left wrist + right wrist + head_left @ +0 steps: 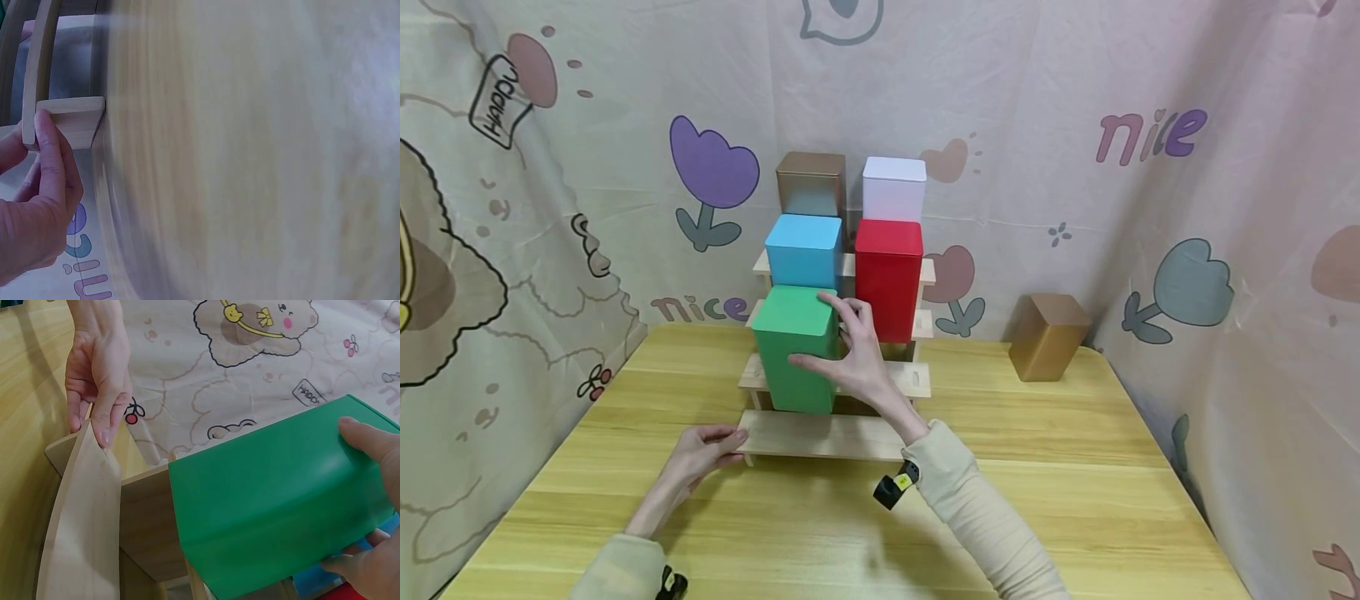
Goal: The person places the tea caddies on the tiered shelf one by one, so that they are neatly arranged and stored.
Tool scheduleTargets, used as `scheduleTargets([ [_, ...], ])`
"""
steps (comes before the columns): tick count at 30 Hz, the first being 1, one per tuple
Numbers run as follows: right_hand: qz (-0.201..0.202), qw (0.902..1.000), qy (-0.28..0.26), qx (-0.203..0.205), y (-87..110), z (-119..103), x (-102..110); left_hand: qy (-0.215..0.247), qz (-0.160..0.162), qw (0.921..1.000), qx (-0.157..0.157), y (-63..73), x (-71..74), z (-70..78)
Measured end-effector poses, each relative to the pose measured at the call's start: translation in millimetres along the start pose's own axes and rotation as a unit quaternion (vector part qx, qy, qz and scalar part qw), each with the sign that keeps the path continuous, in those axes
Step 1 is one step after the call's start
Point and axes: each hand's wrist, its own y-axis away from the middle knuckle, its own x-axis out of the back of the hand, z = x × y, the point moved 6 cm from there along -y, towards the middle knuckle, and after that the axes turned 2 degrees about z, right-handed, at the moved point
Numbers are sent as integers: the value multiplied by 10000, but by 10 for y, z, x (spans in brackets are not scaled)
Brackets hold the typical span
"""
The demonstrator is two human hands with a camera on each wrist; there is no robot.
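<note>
A tall green box [793,358] stands on the left part of a low step of the wooden stepped rack [820,435]. My right hand [857,354] grips it, thumb on the front face and fingers at the far right side near the top; the right wrist view shows the same grip on the green box [275,500]. My left hand [700,454] pinches the left end of the lowest shelf board, and in the left wrist view thumb and fingers hold that board's end [31,119].
Higher steps carry a blue box [805,254], a red box [889,279], a brown box [811,183] and a white box [894,187]. Another brown box [1048,337] stands at the back right of the wooden table [1037,500]. A patterned curtain [1015,83] hangs behind.
</note>
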Motion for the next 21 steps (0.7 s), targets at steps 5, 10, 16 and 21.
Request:
scheduleTargets([
  [5,32,10000,-4,20,3,-1,-8,-30,3,10000,0,6,-4,-2],
  [10,50,10000,24,44,4,-4,-11,-54,8,10000,25,18,-7,0],
  [16,49,10000,31,63,4,-7,-8,-39,41,10000,60,16,-5,-9],
  [21,55,9999,29,109,0,-9,-3,-55,60,10000,52,8,-3,-9],
])
